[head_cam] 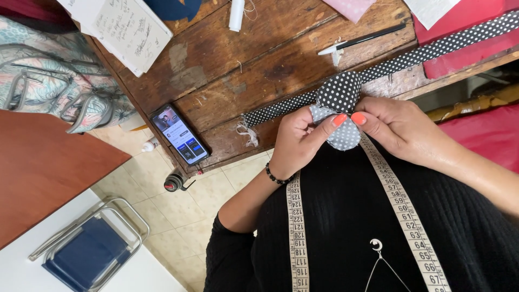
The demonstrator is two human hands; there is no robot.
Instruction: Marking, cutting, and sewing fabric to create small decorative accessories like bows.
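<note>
My left hand [300, 140] and my right hand [397, 127] meet at the near edge of a worn wooden table [227, 59]. Together they pinch a folded piece of black fabric with white dots [339, 92], whose pale underside [346, 136] shows below my thumbs. From that fold, a long strip of the same dotted fabric [432, 51] runs up to the right across the table, and a shorter end [275, 111] lies to the left. A tape measure [403, 211] hangs around my neck over a black top.
A smartphone [178, 134] with a lit screen lies at the table's near left corner. A black pen [367, 38], an open notebook [127, 27], a white spool [237, 13] and red cloth [465, 21] lie farther back. A patterned bag [51, 75] and folding stool [89, 251] stand left.
</note>
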